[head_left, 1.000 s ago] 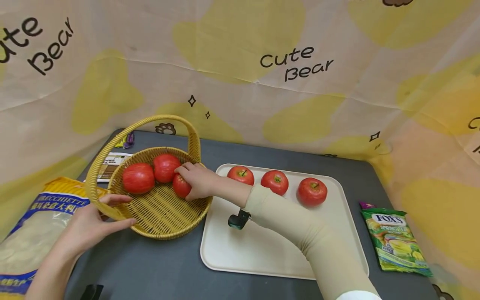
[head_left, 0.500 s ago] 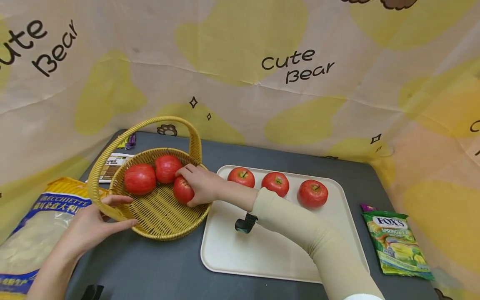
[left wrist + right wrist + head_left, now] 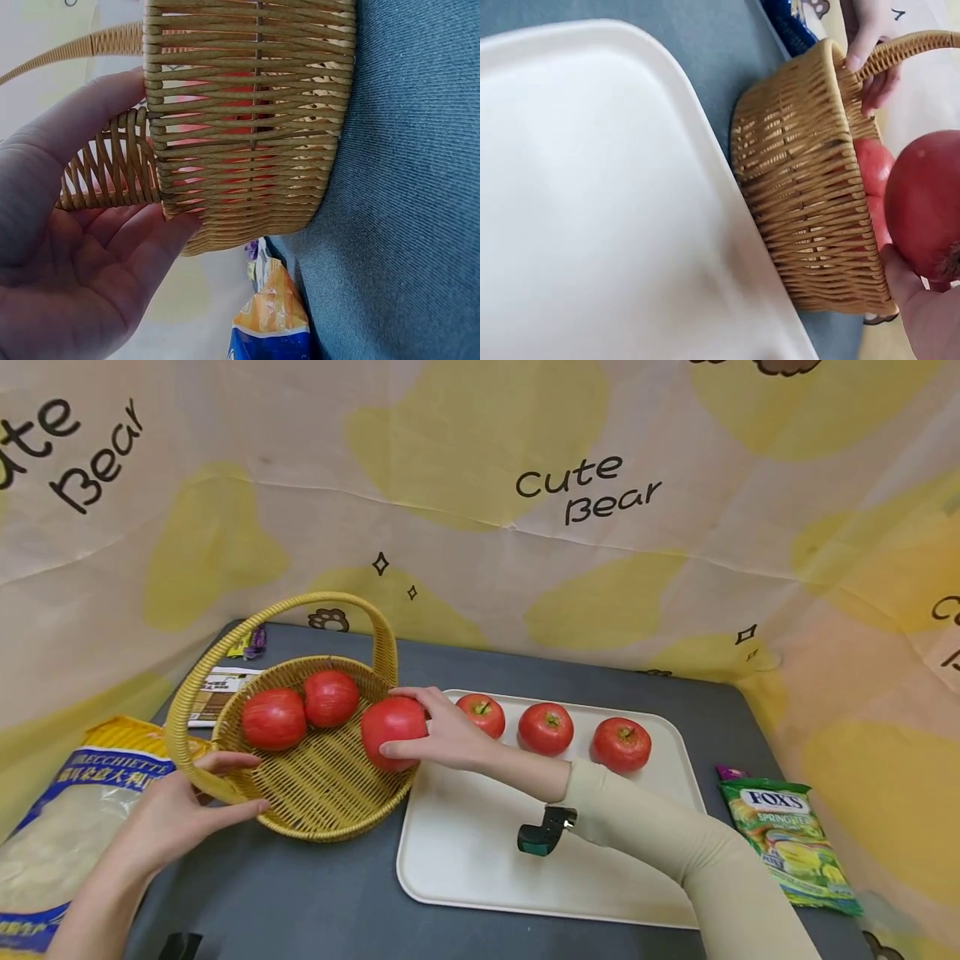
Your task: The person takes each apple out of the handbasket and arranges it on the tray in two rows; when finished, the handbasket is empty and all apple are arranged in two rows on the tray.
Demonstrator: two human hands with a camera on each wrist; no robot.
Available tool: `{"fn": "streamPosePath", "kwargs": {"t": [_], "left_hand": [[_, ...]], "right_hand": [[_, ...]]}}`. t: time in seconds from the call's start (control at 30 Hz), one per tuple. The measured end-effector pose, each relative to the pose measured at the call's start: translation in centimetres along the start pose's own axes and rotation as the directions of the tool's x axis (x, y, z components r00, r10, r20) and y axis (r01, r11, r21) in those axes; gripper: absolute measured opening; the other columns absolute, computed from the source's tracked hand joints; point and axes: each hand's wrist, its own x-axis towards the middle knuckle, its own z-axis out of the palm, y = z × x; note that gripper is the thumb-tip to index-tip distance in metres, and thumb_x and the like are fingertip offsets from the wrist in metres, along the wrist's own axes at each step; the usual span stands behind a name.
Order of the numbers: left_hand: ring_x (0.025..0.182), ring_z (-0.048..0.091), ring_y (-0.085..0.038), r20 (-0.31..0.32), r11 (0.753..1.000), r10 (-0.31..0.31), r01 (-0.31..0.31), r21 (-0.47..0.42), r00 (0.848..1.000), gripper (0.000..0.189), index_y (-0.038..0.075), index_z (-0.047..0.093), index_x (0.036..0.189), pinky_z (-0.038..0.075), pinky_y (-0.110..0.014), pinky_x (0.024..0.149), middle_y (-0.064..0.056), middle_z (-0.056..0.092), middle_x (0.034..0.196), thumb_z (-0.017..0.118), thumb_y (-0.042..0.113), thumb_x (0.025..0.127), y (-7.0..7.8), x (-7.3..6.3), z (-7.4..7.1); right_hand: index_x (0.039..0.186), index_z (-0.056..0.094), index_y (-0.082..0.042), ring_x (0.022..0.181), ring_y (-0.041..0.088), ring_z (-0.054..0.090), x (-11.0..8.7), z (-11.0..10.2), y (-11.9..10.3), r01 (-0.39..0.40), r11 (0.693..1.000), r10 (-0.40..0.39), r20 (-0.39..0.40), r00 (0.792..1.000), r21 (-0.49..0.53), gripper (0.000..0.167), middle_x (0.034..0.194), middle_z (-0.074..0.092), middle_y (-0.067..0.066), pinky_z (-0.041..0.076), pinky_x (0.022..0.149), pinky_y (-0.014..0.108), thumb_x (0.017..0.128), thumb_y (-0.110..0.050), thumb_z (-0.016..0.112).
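Note:
My right hand [image 3: 457, 735] grips a red apple [image 3: 390, 727], raised just above the right rim of a wicker basket [image 3: 330, 789]. In the right wrist view, the held apple [image 3: 928, 202] is clear of the basket's rim. Two other red apples, one on the left [image 3: 273, 719] and one behind it [image 3: 331, 698], lie inside the basket. At the near left, my left hand [image 3: 168, 818] holds the basket where its arched handle meets the rim. The left wrist view has the handle's base [image 3: 112, 165] between thumb and fingers.
Right of the basket lies a white tray [image 3: 480, 860] with three red apples [image 3: 546, 728] along its far side. A green candy bag [image 3: 795, 843] is farther right. A pasta bag [image 3: 75, 827] and a printed packet [image 3: 217, 693] lie left of the basket.
The apple in my right hand has come up from the basket's floor and moved right, to above the rim. My left hand stays on the basket.

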Motion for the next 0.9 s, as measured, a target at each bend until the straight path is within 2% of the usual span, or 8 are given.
{"fn": "streamPosePath", "kwargs": {"t": [0.1, 0.2, 0.27, 0.33, 0.4, 0.6, 0.73, 0.9], "left_hand": [[0.082, 0.052, 0.005, -0.007, 1.000, 0.002, -0.002, 0.001, 1.000, 0.055, 0.016, 0.064, 0.122, 0.042, -0.021, 0.065, -0.007, 0.070, 0.100, 0.084, 0.039, 0.076, 0.0, 0.0, 0.1], [0.082, 0.051, 0.007, -0.010, 1.000, 0.009, -0.009, -0.001, 1.000, 0.055, 0.015, 0.064, 0.122, 0.041, -0.019, 0.065, -0.008, 0.070, 0.101, 0.084, 0.039, 0.076, 0.0, 0.0, 0.1], [0.082, 0.050, 0.008, -0.012, 1.000, 0.014, -0.014, -0.003, 1.000, 0.055, 0.015, 0.064, 0.121, 0.041, -0.019, 0.066, -0.008, 0.070, 0.103, 0.084, 0.038, 0.076, -0.1, 0.0, 0.1], [0.083, 0.050, 0.009, -0.010, 1.000, 0.014, -0.014, -0.005, 1.000, 0.055, 0.015, 0.064, 0.121, 0.041, -0.018, 0.066, -0.009, 0.069, 0.104, 0.084, 0.038, 0.076, -0.2, 0.0, 0.1], [0.083, 0.050, 0.010, -0.007, 1.000, 0.015, -0.015, -0.006, 1.000, 0.055, 0.015, 0.064, 0.122, 0.041, -0.018, 0.066, -0.010, 0.069, 0.106, 0.084, 0.038, 0.076, -0.2, 0.1, 0.1], [0.085, 0.047, 0.013, 0.005, 1.000, 0.011, -0.011, -0.013, 1.000, 0.055, 0.013, 0.063, 0.123, 0.042, -0.018, 0.068, -0.014, 0.067, 0.112, 0.083, 0.037, 0.078, -0.2, 0.1, 0.0], [0.087, 0.046, 0.013, 0.019, 1.000, 0.000, 0.000, -0.012, 1.000, 0.056, 0.013, 0.063, 0.124, 0.042, -0.019, 0.068, -0.016, 0.065, 0.116, 0.083, 0.037, 0.078, -0.3, 0.1, 0.1], [0.087, 0.046, 0.013, 0.018, 1.000, 0.006, -0.006, -0.016, 1.000, 0.055, 0.012, 0.063, 0.124, 0.042, -0.017, 0.068, -0.016, 0.064, 0.117, 0.083, 0.034, 0.078, -0.4, 0.1, 0.3]], "right_hand": [[0.141, 0.047, -0.023, 0.116, 0.019, 0.050, -1.6, -0.6, 0.5, -0.093, 0.975, 0.093, 0.007, 0.996, 0.203, 0.065, 0.128, 0.052, 0.000, 0.053, 0.082, 0.035, 0.083, -0.038, 0.071], [0.142, 0.044, -0.017, 0.118, 0.024, 0.049, -3.4, -1.0, 1.2, -0.166, 0.905, 0.165, 0.037, 0.986, 0.391, 0.062, 0.129, 0.053, 0.005, 0.054, 0.085, 0.038, 0.087, -0.032, 0.067], [0.143, 0.042, -0.013, 0.120, 0.027, 0.048, -4.5, -1.1, 1.8, -0.204, 0.864, 0.202, 0.054, 0.978, 0.460, 0.062, 0.131, 0.051, 0.009, 0.053, 0.086, 0.039, 0.089, -0.030, 0.065], [0.143, 0.041, -0.011, 0.120, 0.027, 0.048, -5.5, -1.0, 2.5, -0.231, 0.847, 0.233, 0.058, 0.971, 0.478, 0.061, 0.131, 0.052, 0.010, 0.053, 0.087, 0.039, 0.090, -0.031, 0.063], [0.141, 0.043, -0.009, 0.117, 0.026, 0.050, -6.4, -0.9, 3.4, -0.243, 0.853, 0.245, 0.057, 0.968, 0.461, 0.059, 0.128, 0.054, 0.010, 0.053, 0.087, 0.039, 0.090, -0.031, 0.063], [0.131, 0.048, -0.011, 0.109, 0.022, 0.054, -8.2, -0.1, 5.8, -0.220, 0.913, 0.207, 0.074, 0.976, 0.344, 0.055, 0.117, 0.059, 0.006, 0.052, 0.085, 0.036, 0.084, -0.027, 0.072], [0.131, 0.043, -0.015, 0.111, 0.021, 0.053, -8.8, 0.6, 6.9, -0.157, 0.939, 0.127, 0.115, 0.985, 0.305, 0.063, 0.121, 0.056, 0.002, 0.053, 0.083, 0.034, 0.079, -0.022, 0.078], [0.139, 0.038, -0.015, 0.116, 0.017, 0.050, -9.0, 1.2, 7.5, -0.024, 0.977, -0.002, 0.122, 0.993, 0.211, 0.078, 0.128, 0.049, -0.005, 0.053, 0.084, 0.029, 0.074, -0.026, 0.081]]}}
